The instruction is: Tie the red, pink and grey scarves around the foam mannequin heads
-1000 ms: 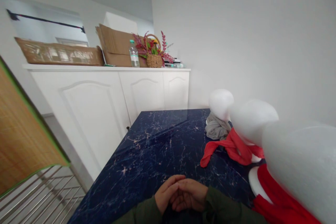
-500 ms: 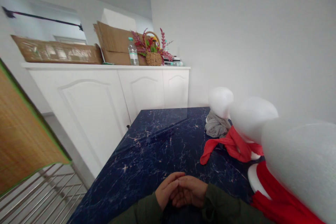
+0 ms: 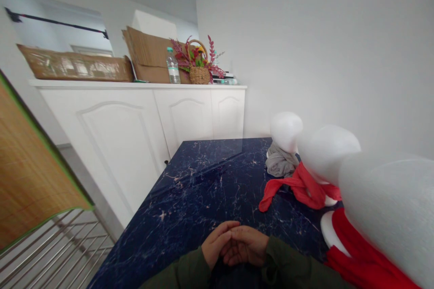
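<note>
Two hands show on my feed, together at the near end of the table (image 3: 203, 198): the left hand (image 3: 213, 244) laps its fingers over the right hand (image 3: 252, 244), palms cupped, each grip loosely open. Nearest them, red cloth (image 3: 310, 188) trails in from the table's right side, beneath the middle of three white forms (image 3: 330, 151). Deeper red cloth (image 3: 368, 259) wraps the closest form, toward the near right corner; grey cloth (image 3: 280, 162) bunches under the farthest, by the far right corner. I see a label (image 3: 173, 72) on the bottle (image 3: 172, 62) atop the white cabinet (image 3: 190, 117), its print too small to read. The table's left edge slants away toward that cabinet; between this edge and the cloths, the marbled middle gives me moving room.
</note>
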The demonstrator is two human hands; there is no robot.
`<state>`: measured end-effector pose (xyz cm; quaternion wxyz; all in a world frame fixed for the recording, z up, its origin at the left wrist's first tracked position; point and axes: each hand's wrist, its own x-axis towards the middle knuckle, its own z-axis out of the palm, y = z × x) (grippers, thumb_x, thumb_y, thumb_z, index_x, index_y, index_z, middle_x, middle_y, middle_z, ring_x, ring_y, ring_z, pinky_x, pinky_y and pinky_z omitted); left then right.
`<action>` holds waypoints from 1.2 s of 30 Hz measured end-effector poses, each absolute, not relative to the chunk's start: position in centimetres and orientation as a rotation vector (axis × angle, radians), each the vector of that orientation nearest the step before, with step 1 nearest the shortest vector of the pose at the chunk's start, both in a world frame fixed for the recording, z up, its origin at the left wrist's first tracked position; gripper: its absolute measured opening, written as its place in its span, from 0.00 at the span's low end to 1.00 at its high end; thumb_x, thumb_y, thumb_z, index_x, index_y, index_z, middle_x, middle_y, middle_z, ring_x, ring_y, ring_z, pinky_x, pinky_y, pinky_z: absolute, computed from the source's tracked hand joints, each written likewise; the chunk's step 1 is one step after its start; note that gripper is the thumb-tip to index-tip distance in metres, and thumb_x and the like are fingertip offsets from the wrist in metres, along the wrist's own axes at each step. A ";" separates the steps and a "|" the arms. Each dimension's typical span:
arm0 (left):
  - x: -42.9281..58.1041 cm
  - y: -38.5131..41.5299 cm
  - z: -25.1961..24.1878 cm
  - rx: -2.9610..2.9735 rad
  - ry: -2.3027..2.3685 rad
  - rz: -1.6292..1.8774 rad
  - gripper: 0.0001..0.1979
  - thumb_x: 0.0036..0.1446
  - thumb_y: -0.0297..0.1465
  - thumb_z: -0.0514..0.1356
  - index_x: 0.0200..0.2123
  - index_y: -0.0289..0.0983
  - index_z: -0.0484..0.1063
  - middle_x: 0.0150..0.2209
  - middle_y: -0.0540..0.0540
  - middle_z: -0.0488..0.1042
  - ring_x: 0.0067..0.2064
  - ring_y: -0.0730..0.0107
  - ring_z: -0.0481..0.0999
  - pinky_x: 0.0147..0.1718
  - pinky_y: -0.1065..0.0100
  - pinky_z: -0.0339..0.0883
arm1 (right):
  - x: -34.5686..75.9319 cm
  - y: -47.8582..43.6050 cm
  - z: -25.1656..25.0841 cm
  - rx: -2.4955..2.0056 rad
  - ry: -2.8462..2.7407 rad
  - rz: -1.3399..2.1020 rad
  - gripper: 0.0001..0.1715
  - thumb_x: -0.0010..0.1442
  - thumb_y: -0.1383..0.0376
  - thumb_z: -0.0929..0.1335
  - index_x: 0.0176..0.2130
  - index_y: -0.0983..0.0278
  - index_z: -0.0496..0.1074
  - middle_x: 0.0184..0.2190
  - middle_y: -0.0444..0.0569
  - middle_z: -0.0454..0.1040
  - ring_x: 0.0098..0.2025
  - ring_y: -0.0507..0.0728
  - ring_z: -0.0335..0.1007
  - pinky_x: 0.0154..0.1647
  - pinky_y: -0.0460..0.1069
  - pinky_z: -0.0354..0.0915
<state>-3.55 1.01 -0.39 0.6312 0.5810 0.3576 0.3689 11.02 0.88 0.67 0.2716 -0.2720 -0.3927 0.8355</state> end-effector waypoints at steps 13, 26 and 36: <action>-3.5 0.9 -0.5 1.325 0.805 0.869 0.21 0.51 0.40 0.53 0.46 0.36 0.66 0.46 0.42 0.69 0.49 0.58 0.65 0.52 0.57 0.54 | 11.1 0.9 0.3 -0.710 -1.060 2.254 0.25 0.48 0.54 0.67 0.34 0.75 0.70 0.27 0.52 0.71 0.27 0.53 0.69 0.31 0.49 0.59; -3.6 1.1 -0.9 1.333 0.818 0.874 0.21 0.50 0.41 0.53 0.45 0.37 0.67 0.46 0.42 0.69 0.50 0.57 0.64 0.52 0.57 0.54 | 11.0 1.0 0.7 -0.721 -1.092 2.249 0.25 0.48 0.52 0.67 0.34 0.73 0.70 0.27 0.51 0.70 0.27 0.52 0.68 0.31 0.48 0.58; -3.4 1.1 -0.8 1.317 0.659 0.772 0.22 0.46 0.42 0.59 0.44 0.38 0.67 0.44 0.41 0.71 0.48 0.56 0.68 0.49 0.55 0.57 | 16.7 -5.9 5.9 -1.050 -1.796 1.152 0.19 0.50 0.54 0.66 0.41 0.60 0.69 0.40 0.51 0.68 0.43 0.59 0.61 0.47 0.55 0.55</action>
